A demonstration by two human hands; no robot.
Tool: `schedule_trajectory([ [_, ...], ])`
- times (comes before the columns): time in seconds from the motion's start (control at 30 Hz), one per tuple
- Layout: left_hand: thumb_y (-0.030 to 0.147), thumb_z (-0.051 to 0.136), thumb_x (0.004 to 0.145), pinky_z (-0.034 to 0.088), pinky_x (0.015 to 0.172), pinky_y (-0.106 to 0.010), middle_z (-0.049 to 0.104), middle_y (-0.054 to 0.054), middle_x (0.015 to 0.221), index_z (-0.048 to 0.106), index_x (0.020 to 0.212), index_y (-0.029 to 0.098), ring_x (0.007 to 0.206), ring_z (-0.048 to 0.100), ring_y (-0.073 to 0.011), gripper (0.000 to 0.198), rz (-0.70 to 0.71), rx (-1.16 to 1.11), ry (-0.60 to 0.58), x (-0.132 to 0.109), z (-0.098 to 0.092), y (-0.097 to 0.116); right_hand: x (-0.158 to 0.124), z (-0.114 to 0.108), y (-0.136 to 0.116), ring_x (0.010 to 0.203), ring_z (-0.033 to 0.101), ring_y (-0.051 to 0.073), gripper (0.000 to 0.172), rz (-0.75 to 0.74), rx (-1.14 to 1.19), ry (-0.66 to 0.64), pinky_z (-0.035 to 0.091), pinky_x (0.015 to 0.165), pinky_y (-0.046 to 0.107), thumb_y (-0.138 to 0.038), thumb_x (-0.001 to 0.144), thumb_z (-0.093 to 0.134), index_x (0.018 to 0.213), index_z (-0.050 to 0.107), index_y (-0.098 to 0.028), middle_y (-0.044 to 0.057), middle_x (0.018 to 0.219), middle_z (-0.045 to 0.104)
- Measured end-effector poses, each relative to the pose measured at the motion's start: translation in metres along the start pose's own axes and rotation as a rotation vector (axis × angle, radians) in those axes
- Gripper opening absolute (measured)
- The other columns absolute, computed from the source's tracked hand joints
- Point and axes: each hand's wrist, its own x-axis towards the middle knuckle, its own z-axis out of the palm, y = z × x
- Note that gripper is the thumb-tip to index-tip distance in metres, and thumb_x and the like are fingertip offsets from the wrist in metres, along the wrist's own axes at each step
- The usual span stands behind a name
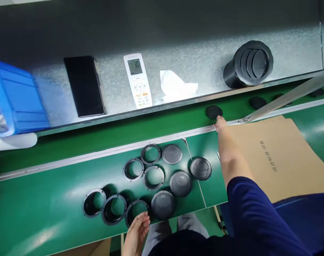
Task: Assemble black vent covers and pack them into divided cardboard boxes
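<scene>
My left hand [137, 229] is at the front edge of the green bench, its loosely curved fingers beside the rim of a black plastic ring [129, 210]. The hand hides the ring's lower right part. A black round vent cover [163, 205] lies just right of it. My right arm stretches forward, and my right hand [220, 123] pinches the near edge of a black disc [214, 112] on the green strip beneath the shelf. Several more rings [103, 209] stand on the bench to the left, with slatted vent covers [201, 168] to their right.
On the metal shelf [114, 78] are a blue bin [26, 96], a phone [84, 87], a white remote [138, 80], crumpled paper [176, 87] and a stack of black vents [248, 65]. A cardboard sheet [279, 156] lies right of my arm. A slanted metal brace [287, 96] crosses behind it.
</scene>
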Motion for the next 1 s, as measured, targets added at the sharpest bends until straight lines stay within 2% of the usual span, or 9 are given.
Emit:
schedule_trajectory([
  [0.1, 0.023, 0.089, 0.062, 0.055, 0.065, -0.024, 0.076, -0.005, 0.085, 0.076, 0.087, 0.020, 0.074, 0.073, -0.0174, 0.028, -0.001, 0.007, 0.032, 0.001, 0.006, 0.007, 0.012, 0.007, 0.015, 0.059, 0.051, 0.009, 0.047, 0.176, 0.199, 0.055, 0.053, 0.062, 0.027, -0.059, 0.104, 0.048, 0.096, 0.063, -0.016, -0.002, 0.073, 0.057],
  [0.27, 0.023, 0.088, 0.065, 0.054, 0.071, -0.023, 0.075, -0.005, 0.084, 0.075, 0.087, 0.018, 0.076, 0.072, -0.0160, 0.026, 0.096, 0.026, 0.001, -0.010, 0.057, 0.025, -0.024, 0.033, -0.017, 0.062, 0.050, 0.015, 0.052, 0.395, 0.485, 0.023, 0.059, 0.084, 0.046, -0.077, 0.090, 0.052, 0.084, 0.059, -0.025, -0.002, 0.064, 0.051],
  [0.37, 0.022, 0.088, 0.068, 0.055, 0.081, -0.025, 0.076, -0.007, 0.092, 0.075, 0.091, 0.017, 0.089, 0.072, -0.0180, 0.026, 0.187, -0.024, -0.168, -0.020, 0.103, 0.035, -0.101, 0.043, -0.079, 0.067, 0.057, 0.015, 0.045, 0.498, 0.683, -0.082, 0.060, 0.094, 0.050, -0.068, 0.076, 0.075, 0.085, 0.061, -0.025, -0.002, 0.070, 0.056],
  [0.47, 0.022, 0.083, 0.077, 0.051, 0.104, -0.038, 0.068, -0.008, 0.135, 0.067, 0.128, 0.030, 0.127, 0.063, -0.0243, 0.054, 0.251, -0.245, -0.490, -0.024, 0.138, 0.044, -0.209, 0.037, -0.165, 0.078, 0.066, 0.016, 0.040, 0.621, 0.909, -0.273, 0.061, 0.097, 0.051, -0.054, 0.070, 0.087, 0.088, 0.067, -0.025, 0.001, 0.086, 0.068],
  [0.6, 0.047, 0.062, 0.095, 0.049, 0.110, -0.046, 0.068, -0.009, 0.137, 0.056, 0.145, 0.030, 0.130, 0.062, -0.0267, 0.053, 0.221, -0.492, -0.650, -0.034, 0.148, 0.049, -0.318, 0.008, -0.254, 0.084, 0.071, 0.020, 0.032, 0.747, 1.016, -0.705, 0.063, 0.091, 0.046, -0.052, 0.078, 0.084, 0.092, 0.075, -0.024, 0.003, 0.086, 0.073],
  [0.67, 0.054, 0.048, 0.101, 0.049, 0.110, -0.044, 0.073, -0.011, 0.125, 0.061, 0.141, 0.022, 0.121, 0.067, -0.0268, 0.053, 0.208, -0.531, -0.682, -0.044, 0.140, 0.050, -0.333, -0.012, -0.270, 0.083, 0.073, 0.020, 0.038, 0.685, 0.992, -0.959, 0.065, 0.082, 0.041, -0.053, 0.082, 0.080, 0.106, 0.077, -0.023, 0.006, 0.093, 0.075],
  [0.77, 0.058, 0.034, 0.105, 0.048, 0.112, -0.045, 0.075, -0.013, 0.119, 0.066, 0.134, 0.016, 0.120, 0.068, -0.0272, 0.060, 0.180, -0.539, -0.755, -0.061, 0.126, 0.050, -0.315, -0.042, -0.270, 0.063, 0.067, 0.016, 0.047, 0.470, 0.788, -1.209, 0.059, 0.056, 0.031, -0.057, 0.089, 0.071, 0.121, 0.076, -0.022, 0.005, 0.084, 0.074],
  [0.87, 0.060, 0.030, 0.105, 0.046, 0.114, -0.047, 0.073, -0.014, 0.126, 0.064, 0.137, 0.015, 0.126, 0.065, -0.0286, 0.065, 0.162, -0.548, -0.774, -0.078, 0.120, 0.048, -0.285, -0.064, -0.266, 0.062, 0.061, 0.016, 0.040, 0.151, 0.532, -0.974, 0.056, 0.060, 0.032, -0.057, 0.096, 0.062, 0.112, 0.080, -0.024, 0.004, 0.076, 0.068],
  [1.0, 0.061, 0.030, 0.105, 0.046, 0.114, -0.049, 0.072, -0.014, 0.130, 0.061, 0.142, 0.017, 0.128, 0.064, -0.0298, 0.065, 0.133, -0.521, -0.802, -0.097, 0.118, 0.041, -0.270, -0.069, -0.271, 0.117, 0.057, 0.030, 0.038, -0.283, 0.286, -0.608, 0.047, 0.106, 0.053, -0.053, 0.100, 0.055, 0.115, 0.081, -0.030, 0.012, 0.120, 0.065],
])
